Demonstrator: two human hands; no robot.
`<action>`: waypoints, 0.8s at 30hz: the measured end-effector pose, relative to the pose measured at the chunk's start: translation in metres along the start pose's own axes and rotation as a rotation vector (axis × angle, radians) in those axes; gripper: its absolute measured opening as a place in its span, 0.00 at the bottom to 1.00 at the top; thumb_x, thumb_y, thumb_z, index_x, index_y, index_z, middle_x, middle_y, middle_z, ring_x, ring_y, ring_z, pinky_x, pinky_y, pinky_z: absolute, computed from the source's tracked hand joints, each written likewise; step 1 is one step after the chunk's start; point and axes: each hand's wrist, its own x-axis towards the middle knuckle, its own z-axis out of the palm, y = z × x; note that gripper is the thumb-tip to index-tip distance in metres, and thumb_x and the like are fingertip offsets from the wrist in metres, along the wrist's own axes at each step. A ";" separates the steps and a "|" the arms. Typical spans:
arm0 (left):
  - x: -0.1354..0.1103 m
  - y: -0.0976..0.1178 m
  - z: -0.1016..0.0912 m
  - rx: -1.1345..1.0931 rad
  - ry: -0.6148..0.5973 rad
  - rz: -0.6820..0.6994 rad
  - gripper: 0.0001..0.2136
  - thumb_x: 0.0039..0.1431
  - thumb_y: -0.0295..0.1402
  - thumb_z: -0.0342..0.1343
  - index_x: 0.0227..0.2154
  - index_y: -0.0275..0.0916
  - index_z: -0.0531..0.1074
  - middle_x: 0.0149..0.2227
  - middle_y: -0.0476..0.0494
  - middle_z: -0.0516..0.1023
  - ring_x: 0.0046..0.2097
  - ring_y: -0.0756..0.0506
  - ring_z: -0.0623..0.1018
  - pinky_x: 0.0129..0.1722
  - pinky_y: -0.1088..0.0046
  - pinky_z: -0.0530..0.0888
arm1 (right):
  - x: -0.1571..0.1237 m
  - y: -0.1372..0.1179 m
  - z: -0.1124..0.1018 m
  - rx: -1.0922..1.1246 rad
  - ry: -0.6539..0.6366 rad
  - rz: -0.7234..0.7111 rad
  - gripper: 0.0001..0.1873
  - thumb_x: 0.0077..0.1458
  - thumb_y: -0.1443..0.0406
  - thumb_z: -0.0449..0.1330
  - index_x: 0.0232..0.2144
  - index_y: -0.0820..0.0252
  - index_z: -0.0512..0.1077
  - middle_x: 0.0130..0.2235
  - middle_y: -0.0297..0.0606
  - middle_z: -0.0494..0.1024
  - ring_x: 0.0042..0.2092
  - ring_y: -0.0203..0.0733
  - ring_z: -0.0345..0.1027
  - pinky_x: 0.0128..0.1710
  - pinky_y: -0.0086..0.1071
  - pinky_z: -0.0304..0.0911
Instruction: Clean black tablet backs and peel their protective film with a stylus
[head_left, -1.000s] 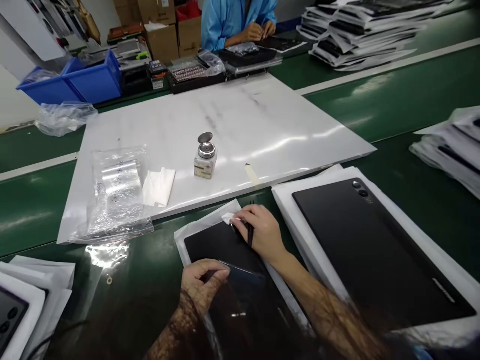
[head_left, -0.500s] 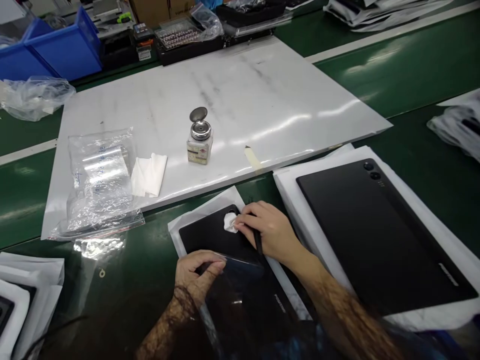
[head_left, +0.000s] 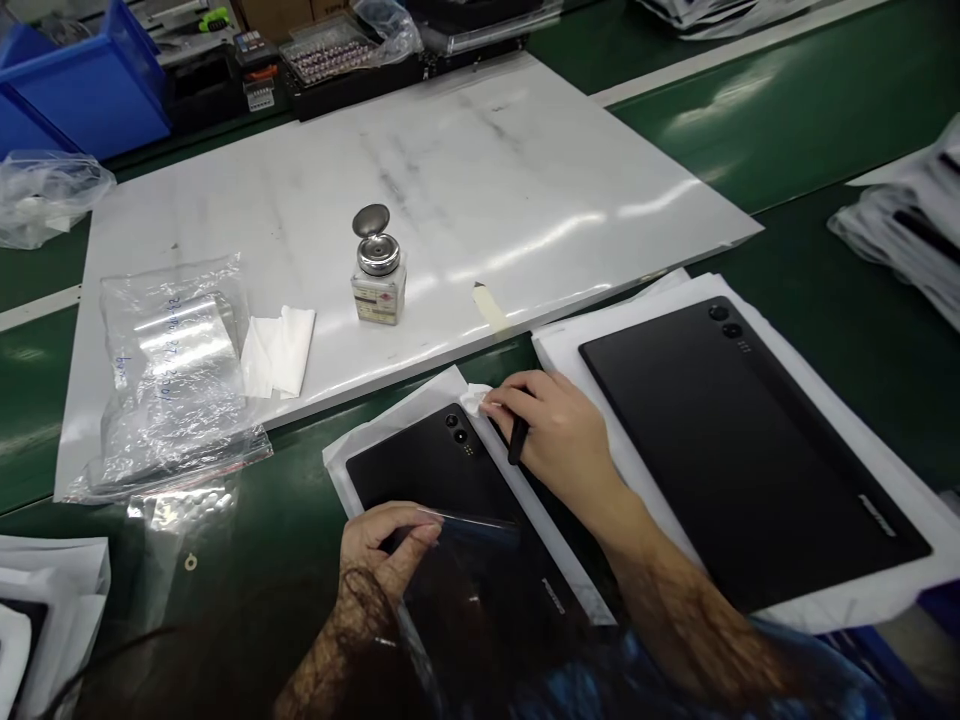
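Note:
A black tablet (head_left: 409, 465) lies back-up on a white sheet (head_left: 343, 452), its cameras bare at the top corner. My left hand (head_left: 382, 550) pinches the edge of a clear film (head_left: 480, 530) that is lifted off the tablet's back. My right hand (head_left: 566, 430) is closed, holding a small crumpled white wipe (head_left: 474, 398) between its fingertips just beyond the tablet's top edge. A dark pen-like tool (head_left: 517, 438) is also held in that hand, pointing down. To the right, another black tablet (head_left: 735, 460) rests on white sheets.
On the white board (head_left: 435, 170) stand a pump bottle (head_left: 379, 288) with its lid up, a folded white cloth (head_left: 279, 350) and a clear plastic bag (head_left: 169, 370). Blue bins (head_left: 90, 85) sit far left. Wrapped items (head_left: 56, 580) lie at lower left.
My right hand has moved the wipe off the camera area to the tablet's top edge, uncovering the cameras. My left hand still holds the film. The whole view has shifted slightly.

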 end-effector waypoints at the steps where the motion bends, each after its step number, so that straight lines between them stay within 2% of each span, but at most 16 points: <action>1: 0.000 0.001 0.000 -0.001 0.001 0.001 0.02 0.47 0.33 0.62 0.24 0.45 0.80 0.27 0.51 0.83 0.22 0.48 0.80 0.22 0.77 0.78 | 0.001 0.001 0.002 0.023 0.033 0.043 0.11 0.76 0.66 0.65 0.39 0.57 0.85 0.40 0.44 0.87 0.39 0.50 0.76 0.39 0.42 0.72; 4: 0.000 0.002 0.000 -0.010 -0.011 -0.008 0.02 0.47 0.33 0.62 0.24 0.45 0.80 0.28 0.51 0.83 0.22 0.47 0.81 0.22 0.76 0.79 | 0.002 0.001 0.007 0.140 0.125 0.138 0.10 0.78 0.65 0.64 0.41 0.54 0.84 0.40 0.43 0.88 0.41 0.50 0.79 0.43 0.43 0.74; 8: 0.000 0.000 -0.001 -0.015 -0.015 -0.030 0.02 0.47 0.33 0.62 0.24 0.45 0.80 0.27 0.50 0.83 0.23 0.47 0.81 0.23 0.75 0.80 | 0.003 0.001 0.009 0.254 0.188 0.160 0.06 0.76 0.65 0.66 0.42 0.53 0.83 0.39 0.41 0.89 0.41 0.50 0.82 0.45 0.44 0.76; 13: 0.000 0.000 -0.001 -0.025 -0.023 -0.058 0.03 0.47 0.33 0.62 0.24 0.45 0.80 0.28 0.49 0.83 0.23 0.46 0.81 0.24 0.74 0.79 | 0.004 0.001 0.014 0.294 0.161 0.196 0.02 0.74 0.62 0.68 0.45 0.51 0.83 0.40 0.41 0.90 0.40 0.55 0.82 0.43 0.48 0.78; 17: 0.001 0.001 -0.001 -0.051 -0.009 -0.080 0.03 0.46 0.34 0.62 0.23 0.45 0.80 0.27 0.49 0.83 0.23 0.46 0.80 0.23 0.75 0.78 | 0.015 -0.009 0.016 0.328 0.146 0.167 0.04 0.74 0.63 0.69 0.42 0.48 0.82 0.39 0.39 0.89 0.41 0.56 0.83 0.43 0.47 0.76; 20: 0.002 0.001 -0.002 -0.080 0.002 -0.087 0.03 0.45 0.34 0.61 0.22 0.45 0.80 0.26 0.49 0.83 0.21 0.46 0.80 0.21 0.76 0.77 | 0.043 -0.024 0.014 0.372 0.245 0.131 0.05 0.74 0.63 0.69 0.40 0.48 0.82 0.39 0.37 0.89 0.40 0.53 0.82 0.43 0.45 0.76; 24: 0.007 0.001 -0.002 -0.088 0.014 -0.073 0.03 0.43 0.32 0.62 0.19 0.44 0.80 0.20 0.48 0.83 0.19 0.46 0.80 0.17 0.78 0.75 | 0.111 -0.043 0.015 0.415 0.423 0.077 0.06 0.75 0.62 0.69 0.41 0.49 0.81 0.41 0.38 0.89 0.43 0.51 0.82 0.47 0.46 0.77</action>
